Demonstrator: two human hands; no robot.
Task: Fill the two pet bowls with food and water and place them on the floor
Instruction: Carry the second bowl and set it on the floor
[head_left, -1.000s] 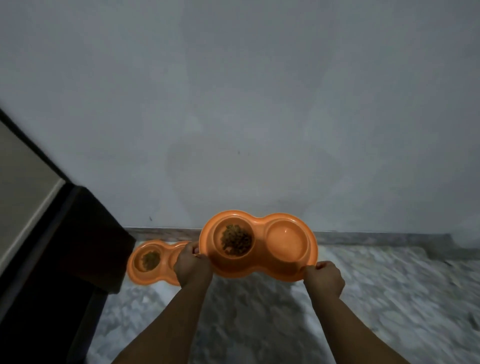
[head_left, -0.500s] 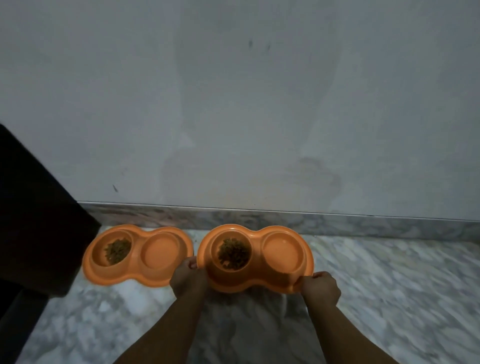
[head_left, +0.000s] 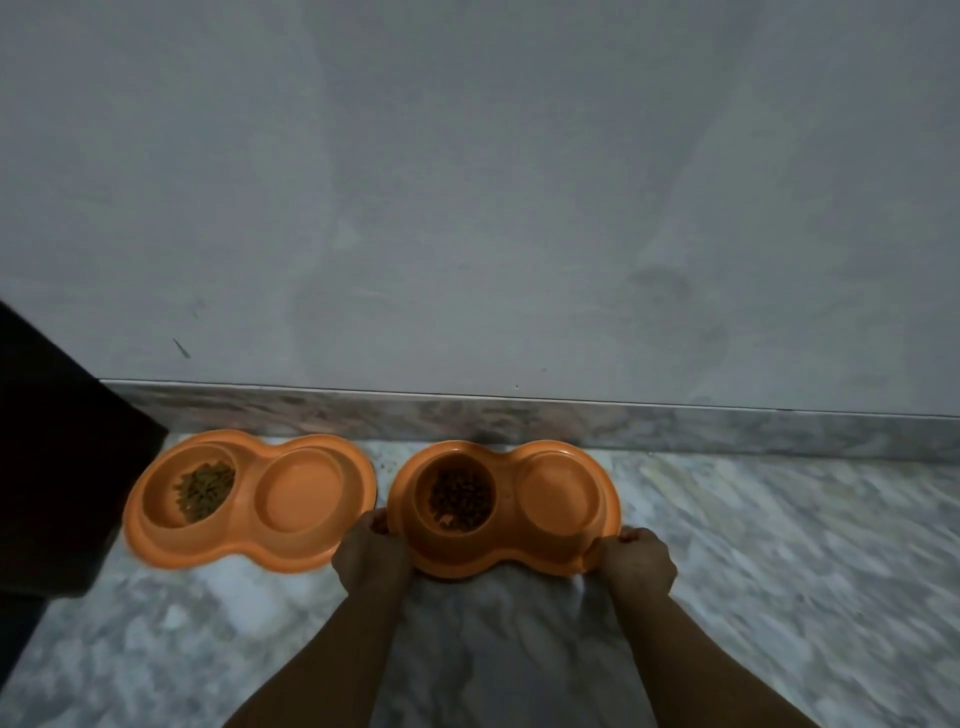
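Two bare hands hold an orange plastic double pet bowl (head_left: 503, 506) low over a marble floor (head_left: 779, 571). The left hand (head_left: 371, 553) grips its left end, fingers curled round the rim; the right hand (head_left: 638, 561) grips the near right edge the same way. Between the hands, the bowl's left well holds dark brown kibble (head_left: 460, 499); its right well looks smooth and shiny, and water cannot be confirmed. This appears to be the final placing step: next, settle it flat and let go without tipping. Just left of the left hand, a matching second double bowl (head_left: 249, 501) lies on the floor with kibble in its left well. Beyond both run a marble skirting (head_left: 519, 421) and a plain grey wall (head_left: 467, 208).
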